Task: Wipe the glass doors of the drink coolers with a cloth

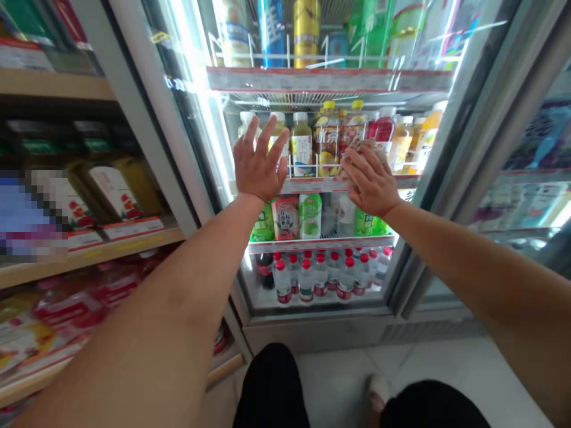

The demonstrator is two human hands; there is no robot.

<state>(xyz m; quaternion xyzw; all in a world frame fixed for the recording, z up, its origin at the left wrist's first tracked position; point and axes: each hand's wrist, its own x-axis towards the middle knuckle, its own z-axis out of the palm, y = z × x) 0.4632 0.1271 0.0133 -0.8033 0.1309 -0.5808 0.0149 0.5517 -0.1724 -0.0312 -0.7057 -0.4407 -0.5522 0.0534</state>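
Observation:
A glass fridge door (330, 208) stands in front of me, with lit drink shelves behind it. My left hand (261, 163) is raised at the left part of the glass, fingers spread and holding nothing; it appears to rest on the pane. A crumpled, light brownish cloth (372, 148) lies under my right hand (370, 181), whose fingers are bent over it and press it toward the glass. Part of the cloth is hidden by the fingers. Bottles with yellow caps (328, 134) show through the door between my hands.
Red-capped water bottles (306, 279) fill the fridge's lowest shelf. On the left, a wooden shelf (89, 255) carries bottles and packets. Another fridge door (526, 196) is at the right. My knees (272, 386) are low, above the tiled floor (334, 374).

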